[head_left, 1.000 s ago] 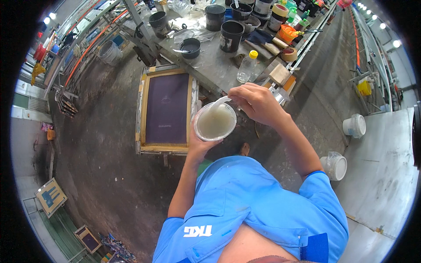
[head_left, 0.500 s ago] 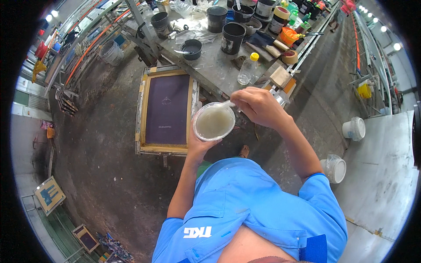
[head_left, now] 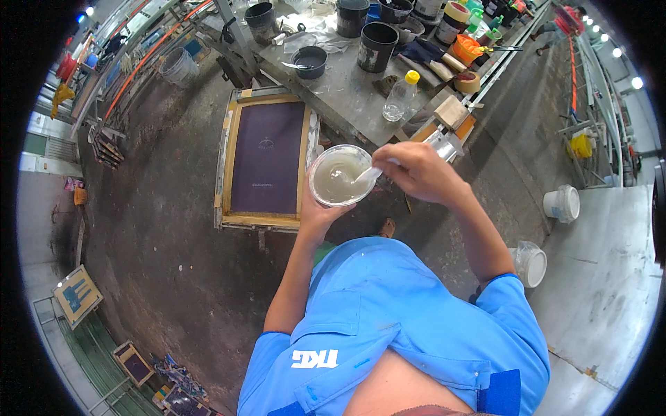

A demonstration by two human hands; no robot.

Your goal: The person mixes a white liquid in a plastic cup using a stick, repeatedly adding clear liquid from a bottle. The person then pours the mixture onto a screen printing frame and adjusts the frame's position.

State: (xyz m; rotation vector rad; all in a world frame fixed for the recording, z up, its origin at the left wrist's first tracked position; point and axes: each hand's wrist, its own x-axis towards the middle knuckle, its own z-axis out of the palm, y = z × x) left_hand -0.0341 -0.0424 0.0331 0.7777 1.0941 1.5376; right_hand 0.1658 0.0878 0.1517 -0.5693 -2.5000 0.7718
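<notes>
A round tub (head_left: 341,148) of pale, cloudy grey liquid sits in my left hand (head_left: 320,211), whose fingers wrap its side from below. My right hand (head_left: 415,168) is closed on the handle of a white stirrer (head_left: 366,175), perhaps a plastic spoon; its lower end dips into the liquid near the tub's right side. To the left of the tub stands a wooden-framed printing screen (head_left: 267,156) with dark purple mesh and faint light marks. A clear bottle with a yellow cap (head_left: 401,97) stands on the table corner just beyond my right hand.
The grey worktable (head_left: 340,104) carries dark buckets (head_left: 378,47), a shallow dark bowl (head_left: 309,61), tape rolls (head_left: 467,82) and an orange container (head_left: 466,48). White lidded pails (head_left: 561,204) stand on the floor at right. A person (head_left: 565,24) is in the far right aisle.
The stirrer has swung from the tub's upper right rim toward its middle right, and a swirl shows in the liquid. My right hand has shifted slightly right and down.
</notes>
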